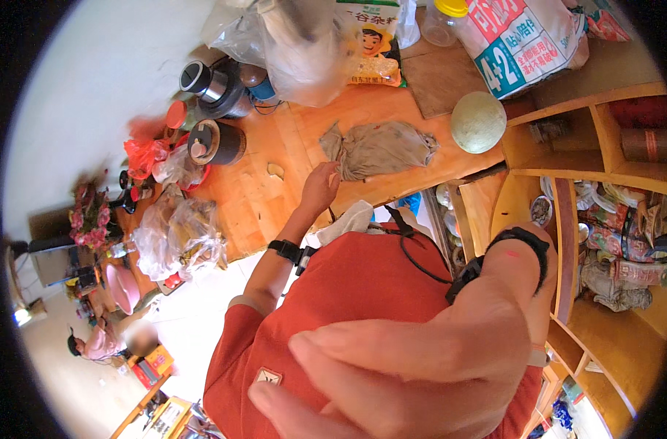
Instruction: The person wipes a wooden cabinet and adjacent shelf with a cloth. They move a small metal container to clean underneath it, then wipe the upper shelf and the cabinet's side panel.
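A crumpled grey-brown cloth lies on the wooden counter before me. My left hand rests at the cloth's near left corner. Its fingertips meet the fabric, but whether they pinch it is unclear. Close under the camera, large and blurred, is my right hand, raised in front of my red shirt. Its fingers are bent with gaps between them, and nothing shows in them. Right of the cloth sits a round pale green melon.
Plastic bags, a black canister and a blender-like appliance stand to the left. Behind are a printed food packet and a large printed pack. Open shelves line the right. Another person is far left.
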The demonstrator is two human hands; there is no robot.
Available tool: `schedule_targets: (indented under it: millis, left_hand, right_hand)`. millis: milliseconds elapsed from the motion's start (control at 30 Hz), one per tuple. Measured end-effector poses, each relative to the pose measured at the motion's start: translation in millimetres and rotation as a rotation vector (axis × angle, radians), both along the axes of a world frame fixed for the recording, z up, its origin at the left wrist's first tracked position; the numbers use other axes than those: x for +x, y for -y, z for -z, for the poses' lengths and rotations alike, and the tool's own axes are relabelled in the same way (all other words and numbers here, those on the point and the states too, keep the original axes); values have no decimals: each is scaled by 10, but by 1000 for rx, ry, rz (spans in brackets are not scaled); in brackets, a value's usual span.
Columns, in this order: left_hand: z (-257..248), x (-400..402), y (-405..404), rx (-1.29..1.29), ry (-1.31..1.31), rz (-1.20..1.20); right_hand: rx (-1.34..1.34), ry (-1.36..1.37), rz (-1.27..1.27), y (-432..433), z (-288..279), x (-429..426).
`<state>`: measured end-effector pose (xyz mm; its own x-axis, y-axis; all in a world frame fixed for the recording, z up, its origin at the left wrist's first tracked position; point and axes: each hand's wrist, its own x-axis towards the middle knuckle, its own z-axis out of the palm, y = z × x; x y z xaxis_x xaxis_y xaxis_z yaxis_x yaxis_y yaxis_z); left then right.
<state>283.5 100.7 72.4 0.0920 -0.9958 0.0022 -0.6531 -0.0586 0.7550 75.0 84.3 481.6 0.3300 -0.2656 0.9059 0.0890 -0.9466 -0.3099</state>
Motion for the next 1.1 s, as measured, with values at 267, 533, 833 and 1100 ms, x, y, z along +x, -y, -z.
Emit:
schedule_targets:
  millis: [267,533,833,1100]
  left_hand:
    - [158,-31,137,-2,36,26]
    - [487,-5,378,19,273,-94]
    - [882,-639,400,41,387,47]
    - [742,-1470,689,-94,334,560]
  right_hand:
    - [235,-332,16,247,-99,-484]
    - [740,-592,351,1517,2813,-505]
    - [406,-1093,354,1075,4865,-611]
    - [623,-1256,514,764,4763,-1642]
